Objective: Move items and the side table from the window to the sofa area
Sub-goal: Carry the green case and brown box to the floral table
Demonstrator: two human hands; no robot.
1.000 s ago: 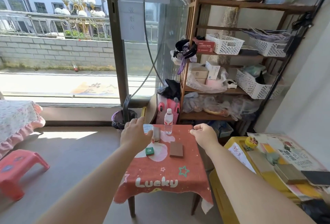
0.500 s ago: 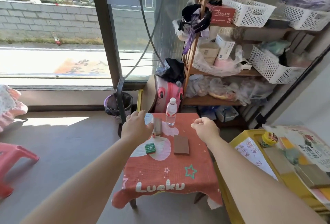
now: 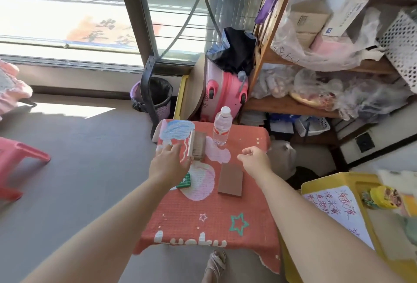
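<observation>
Both hands have closed in over the side table (image 3: 203, 221), centre frame below the window (image 3: 67, 23) — left hand (image 3: 169, 165) spread wide beside the tan box (image 3: 198, 147), right hand (image 3: 255, 161) loosely curled, empty — nothing lifted yet.

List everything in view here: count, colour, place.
side table: 1, coral cloth, centre near the window
water bottle: 1, clear with white cap, table's far edge
beige box: 1, beige, table's far left
brown slab: 1, brown, flat mid-table
green box: 1, green, table's left side
bin: 1, purple with black liner, below the window
suitcase: 1, pink, behind the table
shelf: 1, wooden, right
stool: 1, pink, left floor
left hand: 1, open, beside the beige box
right hand: 1, loosely curled, empty, above the table
</observation>
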